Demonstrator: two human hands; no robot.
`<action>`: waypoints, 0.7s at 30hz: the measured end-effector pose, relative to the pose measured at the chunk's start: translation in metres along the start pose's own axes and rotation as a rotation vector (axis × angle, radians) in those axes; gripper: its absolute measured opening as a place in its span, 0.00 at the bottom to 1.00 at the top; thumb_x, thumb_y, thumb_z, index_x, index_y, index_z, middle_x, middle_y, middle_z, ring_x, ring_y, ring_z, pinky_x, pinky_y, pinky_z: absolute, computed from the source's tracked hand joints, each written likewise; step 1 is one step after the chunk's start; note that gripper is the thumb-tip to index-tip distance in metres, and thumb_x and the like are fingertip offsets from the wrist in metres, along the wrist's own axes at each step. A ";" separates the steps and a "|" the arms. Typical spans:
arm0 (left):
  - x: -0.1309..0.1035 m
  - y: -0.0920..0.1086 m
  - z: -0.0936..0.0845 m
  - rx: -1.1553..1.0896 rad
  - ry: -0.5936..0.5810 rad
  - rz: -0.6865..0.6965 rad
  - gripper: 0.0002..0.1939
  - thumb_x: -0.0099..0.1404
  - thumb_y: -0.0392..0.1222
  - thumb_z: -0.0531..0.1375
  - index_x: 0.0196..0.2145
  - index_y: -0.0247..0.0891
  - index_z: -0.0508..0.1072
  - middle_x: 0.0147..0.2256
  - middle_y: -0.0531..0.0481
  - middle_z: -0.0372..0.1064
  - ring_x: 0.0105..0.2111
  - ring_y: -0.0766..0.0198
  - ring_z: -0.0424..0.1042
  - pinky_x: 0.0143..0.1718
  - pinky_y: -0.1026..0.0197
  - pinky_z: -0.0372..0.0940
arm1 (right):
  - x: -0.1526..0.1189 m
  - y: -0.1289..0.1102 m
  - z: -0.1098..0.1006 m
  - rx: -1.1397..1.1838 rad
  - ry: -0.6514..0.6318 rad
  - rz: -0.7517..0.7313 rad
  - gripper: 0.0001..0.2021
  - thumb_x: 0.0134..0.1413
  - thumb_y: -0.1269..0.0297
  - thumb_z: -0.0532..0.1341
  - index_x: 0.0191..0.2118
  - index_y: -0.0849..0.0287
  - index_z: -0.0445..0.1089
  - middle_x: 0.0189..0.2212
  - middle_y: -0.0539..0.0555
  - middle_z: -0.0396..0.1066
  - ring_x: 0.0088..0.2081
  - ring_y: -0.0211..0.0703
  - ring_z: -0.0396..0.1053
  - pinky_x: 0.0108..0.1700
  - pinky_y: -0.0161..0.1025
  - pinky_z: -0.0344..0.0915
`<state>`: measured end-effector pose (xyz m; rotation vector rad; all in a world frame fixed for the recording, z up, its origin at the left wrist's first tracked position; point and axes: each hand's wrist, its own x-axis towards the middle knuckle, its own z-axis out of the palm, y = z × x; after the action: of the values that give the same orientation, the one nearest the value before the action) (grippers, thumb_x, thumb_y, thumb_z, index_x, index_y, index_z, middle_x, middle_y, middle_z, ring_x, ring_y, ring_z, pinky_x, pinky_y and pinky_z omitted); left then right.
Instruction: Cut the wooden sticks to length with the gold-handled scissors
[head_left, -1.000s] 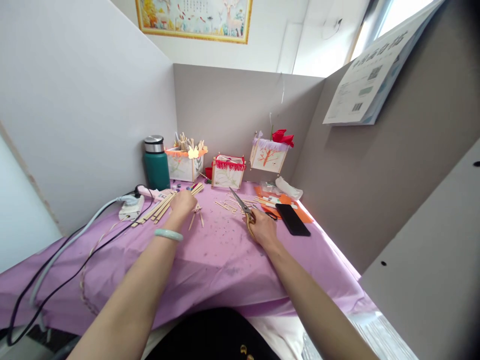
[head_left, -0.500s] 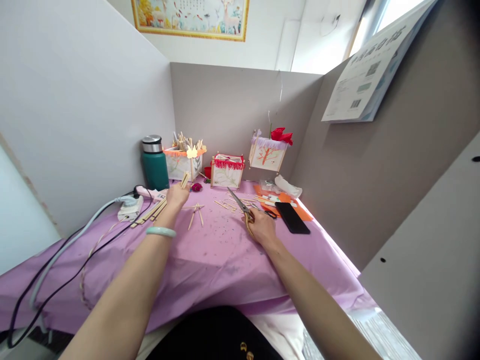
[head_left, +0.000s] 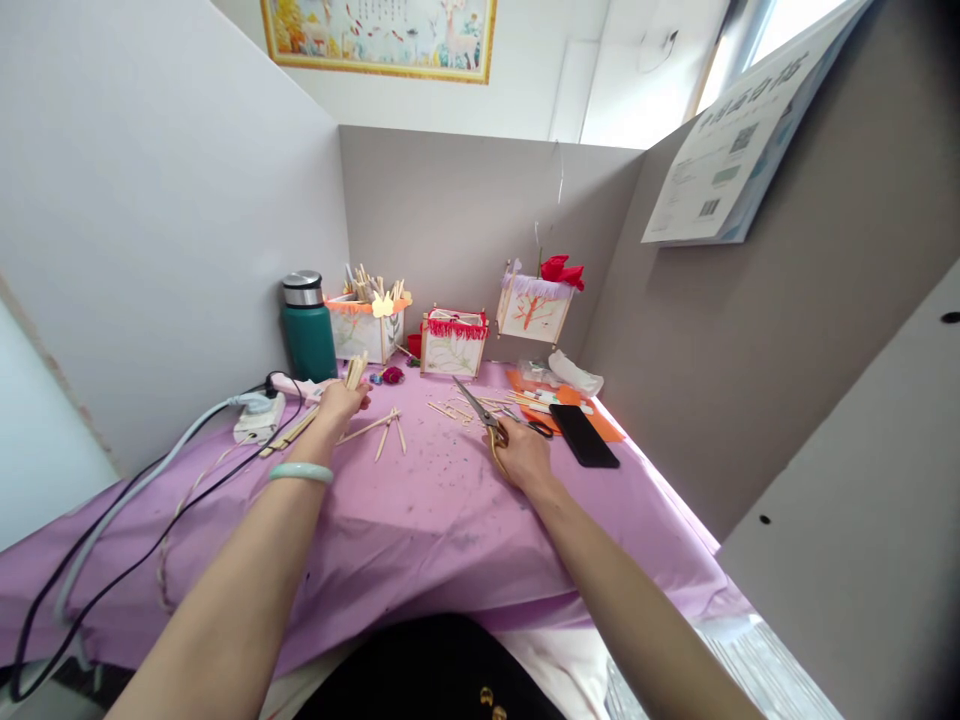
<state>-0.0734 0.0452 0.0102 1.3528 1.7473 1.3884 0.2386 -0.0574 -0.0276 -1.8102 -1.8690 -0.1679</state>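
Note:
My left hand (head_left: pixel 341 402) is closed around a bundle of thin wooden sticks (head_left: pixel 355 371), whose upper ends stick out past the fingers. More sticks (head_left: pixel 289 436) lie on the cloth just beneath that wrist. Three or so loose sticks (head_left: pixel 383 436) rest on the table to its right, one pair forming a narrow V. In my right hand (head_left: pixel 523 450) is a pair of scissors (head_left: pixel 477 405) with gold handles, blades pointing away and to the left. Short cut stick pieces (head_left: pixel 448 410) lie scattered by the blades. A second pair of scissors (head_left: pixel 538 428) with dark handles lies beyond that hand.
A green bottle (head_left: pixel 310 335) and a power strip (head_left: pixel 259 420) with cables stand at left. Decorated boxes (head_left: pixel 454 352) line the back, and another box (head_left: pixel 534 310) hangs near the divider. A black phone (head_left: pixel 584 436) lies at right beside orange sheets (head_left: pixel 611 428). A dark red flower (head_left: pixel 392 375) lies behind.
My left hand has shifted slightly left and toward me with the wooden sticks. One loose stick by the V now shows more fully. My right hand and scissors stay in place.

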 end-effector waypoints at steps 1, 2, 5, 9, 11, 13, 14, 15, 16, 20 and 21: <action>-0.002 0.003 0.000 -0.081 0.011 0.015 0.11 0.59 0.40 0.59 0.36 0.28 0.76 0.20 0.49 0.67 0.21 0.65 0.68 0.26 0.63 0.67 | 0.000 0.000 0.000 -0.001 0.002 -0.002 0.11 0.60 0.54 0.57 0.42 0.51 0.72 0.37 0.50 0.76 0.38 0.43 0.72 0.36 0.35 0.58; -0.003 0.006 0.000 -0.149 0.036 0.043 0.12 0.60 0.40 0.58 0.36 0.29 0.76 0.20 0.50 0.66 0.20 0.67 0.66 0.26 0.64 0.67 | 0.000 0.000 0.000 -0.004 0.004 -0.001 0.11 0.60 0.53 0.57 0.42 0.51 0.72 0.37 0.50 0.76 0.38 0.43 0.72 0.36 0.35 0.58; -0.006 0.020 0.000 -0.212 0.096 0.106 0.11 0.60 0.40 0.58 0.36 0.30 0.75 0.20 0.53 0.64 0.19 0.68 0.64 0.25 0.65 0.66 | 0.000 -0.001 0.000 -0.009 0.001 0.009 0.11 0.59 0.53 0.57 0.41 0.51 0.72 0.36 0.50 0.76 0.38 0.43 0.72 0.35 0.35 0.58; -0.020 0.040 0.009 -0.304 0.072 0.127 0.10 0.62 0.41 0.58 0.36 0.32 0.73 0.19 0.56 0.59 0.18 0.70 0.61 0.22 0.67 0.65 | 0.000 -0.002 -0.001 0.011 0.005 0.015 0.11 0.59 0.53 0.58 0.42 0.51 0.72 0.37 0.50 0.76 0.39 0.44 0.72 0.36 0.35 0.59; -0.034 0.049 0.021 -0.390 -0.125 0.052 0.10 0.62 0.44 0.60 0.36 0.32 0.72 0.19 0.57 0.59 0.16 0.72 0.58 0.19 0.67 0.62 | 0.000 -0.002 -0.002 0.024 0.011 0.011 0.12 0.59 0.53 0.58 0.43 0.50 0.72 0.37 0.50 0.76 0.39 0.44 0.72 0.36 0.35 0.59; -0.050 0.054 0.036 -0.505 -0.370 -0.047 0.12 0.62 0.45 0.61 0.39 0.33 0.71 0.19 0.57 0.60 0.14 0.73 0.57 0.17 0.67 0.59 | 0.000 -0.002 -0.002 0.033 0.012 0.011 0.12 0.59 0.53 0.58 0.44 0.50 0.72 0.38 0.50 0.76 0.41 0.44 0.72 0.37 0.35 0.59; -0.056 0.054 0.044 -0.545 -0.469 -0.079 0.13 0.63 0.45 0.61 0.41 0.34 0.71 0.19 0.57 0.60 0.14 0.72 0.57 0.16 0.68 0.59 | 0.000 -0.002 -0.002 0.035 0.011 0.013 0.12 0.59 0.53 0.58 0.44 0.50 0.72 0.38 0.50 0.76 0.41 0.44 0.72 0.37 0.35 0.59; -0.062 0.053 0.051 -0.560 -0.536 -0.121 0.13 0.64 0.44 0.60 0.43 0.34 0.70 0.19 0.57 0.61 0.14 0.72 0.58 0.16 0.67 0.60 | 0.000 -0.002 -0.002 0.034 0.012 0.014 0.12 0.59 0.53 0.58 0.44 0.50 0.72 0.38 0.50 0.76 0.41 0.44 0.72 0.37 0.35 0.60; -0.067 0.051 0.058 -0.551 -0.572 -0.169 0.14 0.64 0.43 0.61 0.45 0.34 0.70 0.20 0.56 0.62 0.14 0.71 0.59 0.17 0.67 0.60 | 0.000 -0.002 -0.002 0.031 0.014 0.015 0.12 0.59 0.53 0.58 0.44 0.50 0.72 0.38 0.50 0.76 0.41 0.44 0.72 0.37 0.35 0.60; -0.074 0.034 0.073 -0.493 -0.621 -0.309 0.12 0.64 0.37 0.59 0.45 0.31 0.71 0.21 0.53 0.65 0.15 0.70 0.62 0.18 0.65 0.64 | -0.001 -0.002 -0.002 0.023 0.014 -0.004 0.11 0.59 0.54 0.57 0.42 0.51 0.72 0.37 0.49 0.76 0.39 0.44 0.72 0.35 0.35 0.59; -0.074 0.030 0.073 -0.520 -0.634 -0.312 0.13 0.63 0.35 0.59 0.45 0.31 0.72 0.21 0.53 0.65 0.15 0.70 0.62 0.18 0.66 0.64 | -0.001 -0.002 -0.001 0.023 0.010 -0.013 0.10 0.59 0.54 0.58 0.41 0.51 0.72 0.36 0.49 0.76 0.39 0.43 0.72 0.35 0.35 0.58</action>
<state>0.0270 0.0061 0.0011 1.0192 1.0278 0.9902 0.2372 -0.0589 -0.0263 -1.7795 -1.8685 -0.1595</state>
